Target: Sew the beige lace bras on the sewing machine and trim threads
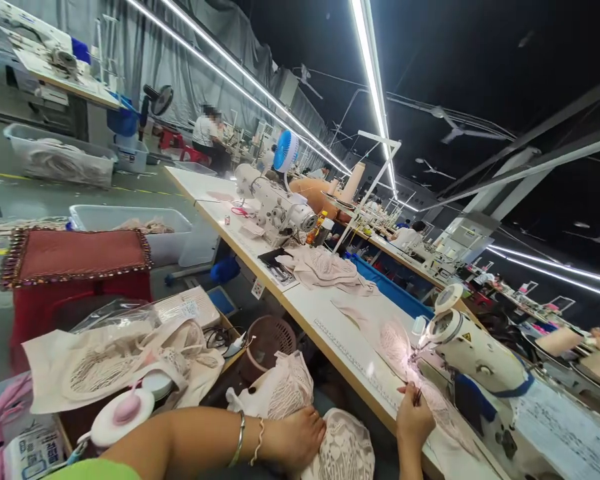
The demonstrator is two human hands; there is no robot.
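Observation:
My left hand rests low in the frame on a heap of pale pink lace fabric in my lap, fingers closed over it. My right hand is at the table edge and pinches a small dark tool near the needle of the white sewing machine. A pink lace piece lies flat on the white table under the machine's lamp, running beneath my right fingers.
More pink garments are piled further along the table beside a second sewing machine. A brown basket, a red cushioned stool and white bins stand at left. Other workers sit in the distance.

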